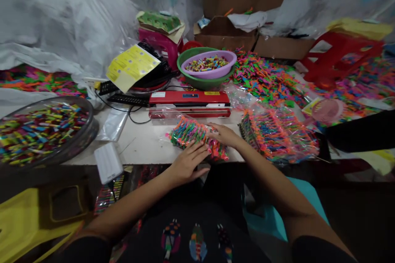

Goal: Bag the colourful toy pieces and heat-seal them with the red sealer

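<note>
A clear plastic bag of small colourful pieces lies on the white table, in front of a red sealing machine. My left hand rests against the bag's near side, its fingers stretched out over the pieces. From the right, my right hand lies on the bag with its fingers extended. Neither hand is closed around the bag. More filled clear bags lie just right of my right forearm.
At left stand a dark basin of colourful pieces and a white power bank at the table edge. Behind the machine are a purple basin, loose pieces, a cardboard box and a red stool.
</note>
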### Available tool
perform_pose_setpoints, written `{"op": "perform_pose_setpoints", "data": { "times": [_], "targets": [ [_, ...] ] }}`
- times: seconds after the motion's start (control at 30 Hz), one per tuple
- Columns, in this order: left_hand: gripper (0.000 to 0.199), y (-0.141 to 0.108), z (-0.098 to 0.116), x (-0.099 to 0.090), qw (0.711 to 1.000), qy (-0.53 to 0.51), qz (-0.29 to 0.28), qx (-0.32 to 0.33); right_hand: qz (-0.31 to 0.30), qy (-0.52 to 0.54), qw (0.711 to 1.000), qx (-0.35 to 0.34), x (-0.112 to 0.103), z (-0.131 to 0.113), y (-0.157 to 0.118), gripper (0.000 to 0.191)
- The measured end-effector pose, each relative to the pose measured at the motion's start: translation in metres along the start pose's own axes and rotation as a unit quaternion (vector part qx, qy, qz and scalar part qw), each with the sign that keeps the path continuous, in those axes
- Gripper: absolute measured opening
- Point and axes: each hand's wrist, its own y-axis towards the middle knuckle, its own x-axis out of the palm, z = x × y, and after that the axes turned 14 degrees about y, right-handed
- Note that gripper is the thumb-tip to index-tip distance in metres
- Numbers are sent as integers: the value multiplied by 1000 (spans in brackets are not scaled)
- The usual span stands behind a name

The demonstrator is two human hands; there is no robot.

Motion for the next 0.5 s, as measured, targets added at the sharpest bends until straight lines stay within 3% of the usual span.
{"op": "perform_pose_setpoints", "data": {
  "times": [0.07, 0.1, 0.13, 0.17, 0.2, 0.23, 0.27, 0.4, 0.5],
  "targets": [
    [31, -20, -18, -11, 977, -3, 85, -198, -33, 68, 997, -1, -13, 1, 5, 56],
    [31, -32, -31, -14, 936, -4, 117, -333, -34, 94, 995, 1, -20, -2, 11, 58],
    [35, -44, -45, -16, 876, -10, 132, -463, -22, 112, 993, -1, -26, -9, 21, 60],
    [45, -54, -61, -15, 820, -35, 118, -558, -6, 121, 993, -8, -30, -19, 34, 61],
    [58, -63, -76, -14, 783, -72, 92, -611, 9, 121, 992, -21, -31, -33, 48, 62],
    [67, -69, -90, -11, 766, -105, 67, -631, 17, 112, 993, -38, -29, -50, 64, 63],
    [72, -73, -102, -9, 769, -143, 44, -621, 17, 95, 994, -54, -23, -69, 80, 66],
    [49, -59, -131, -12, 825, -280, -4, -491, -34, -20, 998, -57, 20, -142, 124, 76],
    [46, -36, -137, -24, 837, -319, -3, -444, -77, -112, 991, -17, 44, -168, 131, 55]
  ]
}}
